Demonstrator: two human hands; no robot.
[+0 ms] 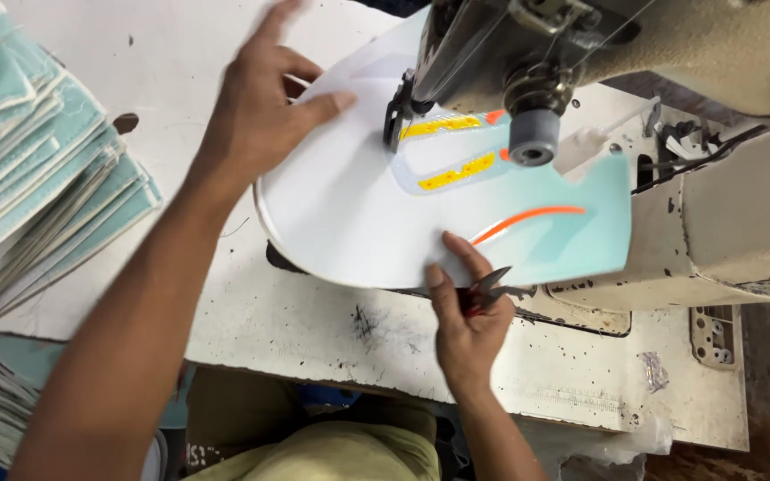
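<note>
Under the machine head: a flat white and pale-blue cut panel (358, 214) lies on the raised arm of an industrial sewing machine (715, 223), its yellow and orange trimmed zone sitting at the presser foot (398, 111).

Left hand (256, 116): laid flat on the far-left edge of the panel, fingers spread apart and pressing down, not clamped on anything; judged to pin and steer the piece as it turns at the needle.

Right hand (465, 307): at the near edge of the panel, index fingertip (452, 242) resting on the white face just beside the orange stripe (528, 218); the remaining fingers are curled together around small thread snips (487, 289), blades pointing right, away from the palm.

Snips placement: held in the palm while the forefinger guides, so the tool appears kept ready without leaving the work.

Panel position: between the two hands, blue end extending right of the right fingertips and overhanging the machine arm; white end under the left fingers.

Stock beyond the left wrist: a tall stack of teal and white cut pieces (37, 169) at the table's left edge, well apart from both hands.

Work surface: a worn white table (314, 334), scuffed and marked, below the right hand.

Needle contact: hidden by the machine head; cannot tell whether the foot is down.
</note>
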